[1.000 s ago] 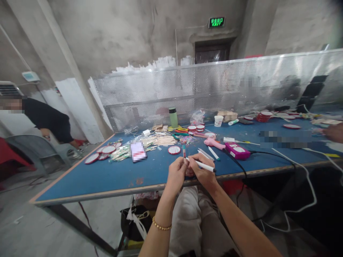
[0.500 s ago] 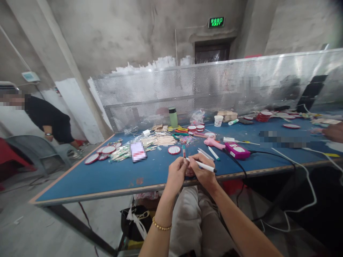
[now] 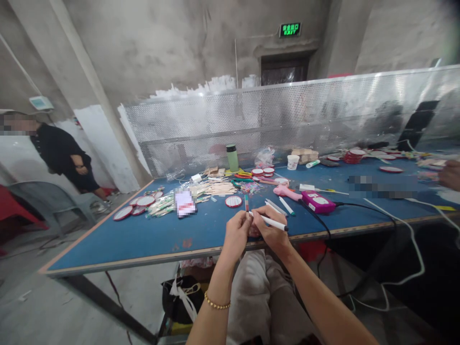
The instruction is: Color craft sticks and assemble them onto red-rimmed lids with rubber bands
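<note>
White marker (image 3: 276, 224), dark at its rear end, slants through the fingers of the right hand (image 3: 270, 230), its front end at the left hand (image 3: 237, 232), just above the near edge of a blue bench (image 3: 136, 247). The right grip is closed around the marker; the left grip pinches a small coloured stick (image 3: 247, 202) standing up between the hands. Just beyond the hands lie a red-rimmed disc (image 3: 234, 201) and, to the right, a teal-tipped pen (image 3: 286, 206). Further right, a pink tool (image 3: 287, 192) lies beside a magenta box (image 3: 318, 202). Blue surface stretches left from the hands along the near edge to the corner. Behind it lie a pixelated card (image 3: 185, 203) and pale sticks (image 3: 217, 187). A green bottle (image 3: 233, 158) and paper cup (image 3: 293, 162) stand near the perforated screen (image 3: 212, 124) along the far edge. Another person's hand (image 3: 450, 176) is at far right.
</note>
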Demonstrator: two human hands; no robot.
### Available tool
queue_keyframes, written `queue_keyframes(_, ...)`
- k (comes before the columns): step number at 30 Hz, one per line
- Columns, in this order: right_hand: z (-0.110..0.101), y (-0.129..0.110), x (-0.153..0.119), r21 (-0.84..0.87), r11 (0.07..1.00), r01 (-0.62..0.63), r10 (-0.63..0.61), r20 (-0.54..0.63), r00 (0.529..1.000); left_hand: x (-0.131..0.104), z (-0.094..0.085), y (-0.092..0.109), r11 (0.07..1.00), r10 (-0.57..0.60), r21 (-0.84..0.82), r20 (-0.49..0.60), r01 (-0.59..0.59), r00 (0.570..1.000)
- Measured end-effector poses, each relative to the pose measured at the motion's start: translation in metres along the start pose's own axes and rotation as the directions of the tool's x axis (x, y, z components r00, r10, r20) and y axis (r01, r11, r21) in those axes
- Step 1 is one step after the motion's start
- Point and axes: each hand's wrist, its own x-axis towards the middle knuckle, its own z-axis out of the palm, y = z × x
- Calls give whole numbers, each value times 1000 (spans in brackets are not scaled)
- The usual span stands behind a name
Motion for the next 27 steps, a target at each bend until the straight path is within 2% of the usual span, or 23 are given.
queue_keyframes(6,-1,-2,1,-10,1000,-10,9,-41,999,-1,0,1,1000,-13,-21,5,13,1000)
queue_keyframes(22,-1,-1,1,-14,1000,-7,7,-3,1000,0,0,0,1000,-1,18,-5,1,1000)
queue_keyframes(27,-1,-1,1,-15,1000,4,-5,-26,1000,0,0,1,1000,-10,-2,-4,10,1000)
